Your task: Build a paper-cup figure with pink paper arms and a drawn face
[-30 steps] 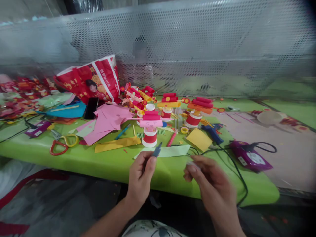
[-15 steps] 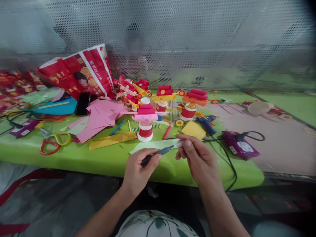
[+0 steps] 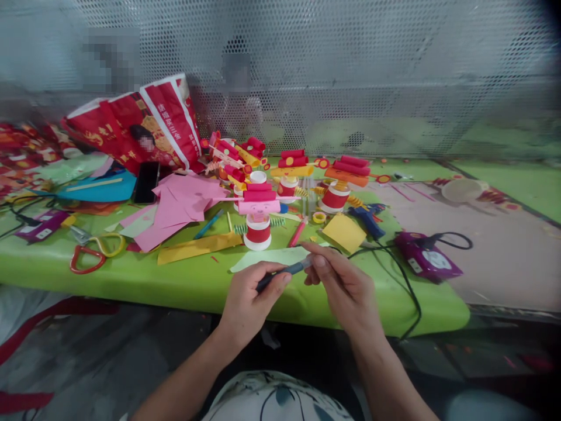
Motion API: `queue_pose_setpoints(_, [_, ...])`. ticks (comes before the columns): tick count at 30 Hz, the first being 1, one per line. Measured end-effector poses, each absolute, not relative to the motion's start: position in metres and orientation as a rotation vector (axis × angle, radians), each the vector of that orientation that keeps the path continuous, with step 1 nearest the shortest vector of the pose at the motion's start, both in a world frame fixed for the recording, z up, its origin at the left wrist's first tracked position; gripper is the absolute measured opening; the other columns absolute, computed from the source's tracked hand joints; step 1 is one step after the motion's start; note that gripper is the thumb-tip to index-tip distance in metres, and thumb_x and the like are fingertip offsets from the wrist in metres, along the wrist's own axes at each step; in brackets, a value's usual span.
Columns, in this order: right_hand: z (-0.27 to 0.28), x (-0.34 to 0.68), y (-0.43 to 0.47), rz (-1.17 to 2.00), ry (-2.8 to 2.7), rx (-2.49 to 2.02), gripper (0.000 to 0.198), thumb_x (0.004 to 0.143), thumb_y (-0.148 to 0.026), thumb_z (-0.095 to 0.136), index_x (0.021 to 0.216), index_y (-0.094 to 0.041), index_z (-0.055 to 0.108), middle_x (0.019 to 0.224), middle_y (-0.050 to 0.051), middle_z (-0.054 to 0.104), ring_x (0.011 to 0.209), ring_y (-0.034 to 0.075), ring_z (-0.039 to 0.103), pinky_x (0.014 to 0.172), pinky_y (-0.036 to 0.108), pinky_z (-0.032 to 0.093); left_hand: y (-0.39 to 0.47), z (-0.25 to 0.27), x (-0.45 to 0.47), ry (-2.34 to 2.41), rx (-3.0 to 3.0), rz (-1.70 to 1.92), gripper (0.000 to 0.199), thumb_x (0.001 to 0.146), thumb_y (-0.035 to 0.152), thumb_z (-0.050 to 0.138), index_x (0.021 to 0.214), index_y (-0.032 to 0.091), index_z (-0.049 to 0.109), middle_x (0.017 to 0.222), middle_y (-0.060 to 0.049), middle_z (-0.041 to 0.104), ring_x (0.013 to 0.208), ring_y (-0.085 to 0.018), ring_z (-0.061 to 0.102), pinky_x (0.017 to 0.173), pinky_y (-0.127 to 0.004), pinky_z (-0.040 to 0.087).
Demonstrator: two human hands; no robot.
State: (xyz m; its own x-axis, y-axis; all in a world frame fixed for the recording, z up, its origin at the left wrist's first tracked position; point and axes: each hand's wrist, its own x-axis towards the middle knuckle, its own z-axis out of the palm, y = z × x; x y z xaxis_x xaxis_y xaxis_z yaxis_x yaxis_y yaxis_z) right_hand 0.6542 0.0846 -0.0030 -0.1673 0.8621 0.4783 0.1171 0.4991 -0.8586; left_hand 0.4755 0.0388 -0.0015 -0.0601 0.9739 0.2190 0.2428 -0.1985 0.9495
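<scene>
In the head view my left hand is closed round a dark marker pen, its front end pointing right. My right hand pinches a small translucent cap, which now sits over the pen's tip. Both hands are just above the table's front edge. Under and behind them lies a strip of pale green paper. Beyond it stands a paper figure with a pink face, on a red and white spool base. How far the cap is pushed on I cannot tell.
Scissors and pink paper sheets lie left. More paper figures stand behind, near a red bag. A blue glue gun and a purple box with a cable are right. Metal mesh rises behind the green table.
My right hand has moved left and slightly down, bringing the cap onto the marker's tip, which was bare before. My left hand has hardly moved.
</scene>
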Motion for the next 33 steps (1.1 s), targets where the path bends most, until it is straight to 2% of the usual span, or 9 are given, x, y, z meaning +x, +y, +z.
queue_pose_setpoints(8, [-0.008,0.652,0.072,0.875,-1.557,-0.902,0.023,0.103,-0.029,0.056,0.119,-0.029,0.073,0.076,-0.003,0.064,0.065,0.008,0.062,0.065,0.022,0.055,0.034,-0.005,0.479,1.308,1.605,1.316,0.021,0.097,0.035,0.062,0.098,0.019,0.074,0.080,-0.001,0.074,0.068,-0.012,0.062,0.064,-0.021,0.046])
queue_pose_setpoints(12, [-0.014,0.652,0.072,0.940,-1.507,-0.907,0.026,0.101,-0.035,0.059,0.123,-0.028,0.072,0.089,0.000,0.068,0.074,0.011,0.067,0.070,0.025,0.059,0.038,-0.016,0.481,1.315,1.662,1.304,0.019,0.098,0.036,0.061,0.100,0.019,0.071,0.084,-0.001,0.075,0.073,-0.013,0.066,0.069,-0.023,0.048])
queue_pose_setpoints(16, [-0.023,0.647,0.071,1.070,-1.403,-0.904,0.044,0.097,-0.037,0.065,0.139,-0.029,0.059,0.108,0.004,0.073,0.087,0.015,0.072,0.078,0.030,0.063,0.046,-0.027,0.490,1.339,1.675,1.256,0.022,0.100,0.038,0.057,0.110,0.021,0.067,0.102,-0.005,0.077,0.091,-0.018,0.071,0.081,-0.029,0.052])
queue_pose_setpoints(19, [-0.027,0.645,0.071,1.126,-1.317,-0.908,0.060,0.093,-0.035,0.070,0.148,-0.030,0.047,0.108,0.005,0.075,0.095,0.016,0.072,0.086,0.034,0.063,0.046,-0.033,0.499,1.324,1.750,1.245,0.025,0.103,0.034,0.050,0.122,0.022,0.062,0.118,-0.008,0.073,0.107,-0.021,0.069,0.092,-0.033,0.053])
queue_pose_setpoints(20, [-0.027,0.646,0.073,1.130,-1.284,-0.922,0.061,0.092,-0.036,0.072,0.146,-0.029,0.046,0.106,0.004,0.076,0.093,0.016,0.073,0.085,0.034,0.063,0.045,-0.035,0.500,1.319,1.795,1.239,0.028,0.103,0.034,0.050,0.127,0.022,0.060,0.120,-0.008,0.072,0.105,-0.020,0.069,0.091,-0.033,0.053])
queue_pose_setpoints(22, [-0.025,0.651,0.083,1.107,-1.222,-0.962,0.059,0.088,-0.039,0.076,0.138,-0.026,0.048,0.098,0.003,0.076,0.084,0.016,0.073,0.077,0.033,0.063,0.042,-0.038,0.500,1.336,1.897,1.228,0.036,0.101,0.035,0.053,0.135,0.021,0.054,0.114,-0.008,0.070,0.088,-0.017,0.067,0.081,-0.031,0.054])
queue_pose_setpoints(25, [-0.018,0.661,0.112,1.027,-1.234,-1.050,0.058,0.081,-0.046,0.080,0.125,-0.023,0.049,0.084,0.001,0.075,0.068,0.015,0.070,0.066,0.031,0.061,0.040,-0.045,0.493,1.401,2.006,1.250,0.042,0.099,0.035,0.058,0.138,0.021,0.052,0.104,-0.006,0.068,0.067,-0.013,0.057,0.066,-0.027,0.051])
queue_pose_setpoints(29, [-0.012,0.662,0.160,0.865,-1.460,-1.229,0.065,0.082,-0.056,0.074,0.128,-0.019,0.047,0.068,-0.003,0.068,0.054,0.017,0.064,0.053,0.030,0.052,0.041,-0.056,0.483,1.414,2.092,1.324,0.029,0.100,0.027,0.057,0.128,0.020,0.058,0.104,-0.007,0.069,0.070,-0.012,0.060,0.064,-0.024,0.050])
queue_pose_setpoints(33, [-0.013,0.646,0.194,0.581,-1.742,-1.474,0.054,0.091,-0.050,0.063,0.130,-0.017,0.046,0.069,0.001,0.069,0.062,0.022,0.067,0.059,0.032,0.048,0.045,-0.064,0.483,1.449,2.183,1.350,0.018,0.100,0.024,0.056,0.114,0.019,0.064,0.093,-0.006,0.071,0.074,-0.014,0.066,0.063,-0.024,0.049])
